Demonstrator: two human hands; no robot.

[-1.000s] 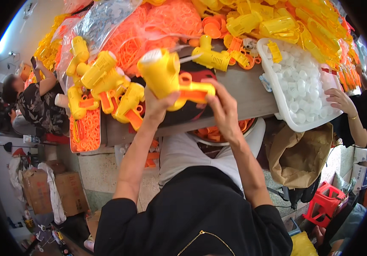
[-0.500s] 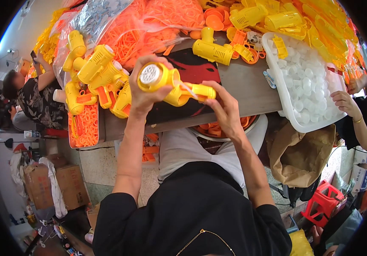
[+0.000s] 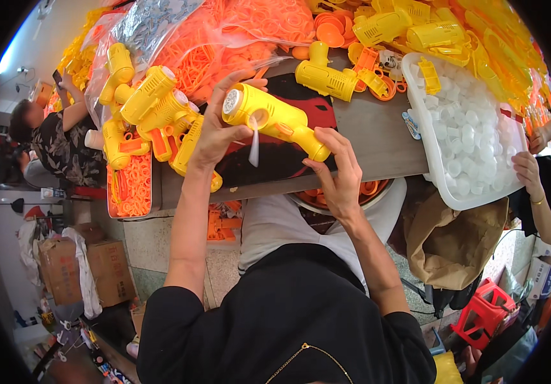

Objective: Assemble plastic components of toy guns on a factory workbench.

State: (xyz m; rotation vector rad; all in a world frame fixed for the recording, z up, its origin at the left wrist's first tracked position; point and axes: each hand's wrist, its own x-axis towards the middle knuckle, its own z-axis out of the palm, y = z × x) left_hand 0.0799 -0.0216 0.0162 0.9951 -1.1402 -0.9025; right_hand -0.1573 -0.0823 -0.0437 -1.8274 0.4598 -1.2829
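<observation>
Between my hands, above the table's near edge, is a yellow plastic toy gun (image 3: 282, 114) with a white, many-holed disc in its round left end. My left hand (image 3: 211, 137) wraps that end, thumb below and fingers behind. At the lower right, my right hand (image 3: 342, 173) grips the stubby yellow end between thumb and fingers. A thin, pale translucent piece (image 3: 254, 146) dangles from an opening in the body; how it is attached is not clear. Similar yellow toy guns (image 3: 150, 105) lie heaped left of my left hand, and a lone one (image 3: 325, 78) rests beyond my right.
A white tub (image 3: 421, 137) of translucent caps stands at the right, above a brown paper bag (image 3: 461, 246). Orange rings fill a small tray (image 3: 149, 195) at left. Bagged orange parts (image 3: 250, 25) and yellow shells (image 3: 442, 35) line the far side. Other people sit at both sides.
The toy gun has turned in my hands: its disc end now points more to the left, and its other end tips down to the right. The pale piece now hangs downward.
</observation>
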